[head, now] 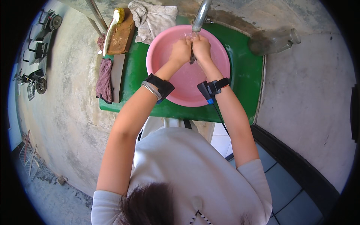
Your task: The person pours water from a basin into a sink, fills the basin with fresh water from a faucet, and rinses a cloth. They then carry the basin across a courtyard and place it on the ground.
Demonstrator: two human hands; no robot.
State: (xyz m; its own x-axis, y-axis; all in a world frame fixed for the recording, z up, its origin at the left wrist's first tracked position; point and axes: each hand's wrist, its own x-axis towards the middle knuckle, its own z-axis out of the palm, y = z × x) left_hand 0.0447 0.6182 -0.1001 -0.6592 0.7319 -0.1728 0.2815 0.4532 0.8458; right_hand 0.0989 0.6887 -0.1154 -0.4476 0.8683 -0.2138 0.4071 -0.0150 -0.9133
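Note:
Below the metal faucet (201, 15), my left hand (180, 50) and my right hand (202, 48) are close together over a pink plastic basin (150, 54). A small dark, limp thing (192, 60), perhaps a cloth, hangs between them. Both hands are closed on it, and my fingers hide most of it. Water from the spout splashes at my fingertips. The basin stands on a green surface (243, 81). A black strap with a device sits on each wrist, and a cable runs from the right one.
At left, a brush (110, 33) with a yellow scrubber lies on a brick (121, 36). Near it are a crumpled beige towel (157, 21) and a purple cloth (104, 80). A glass jar (274, 42) lies tilted at right beside the wall. Parked vehicles (36, 50) appear far left.

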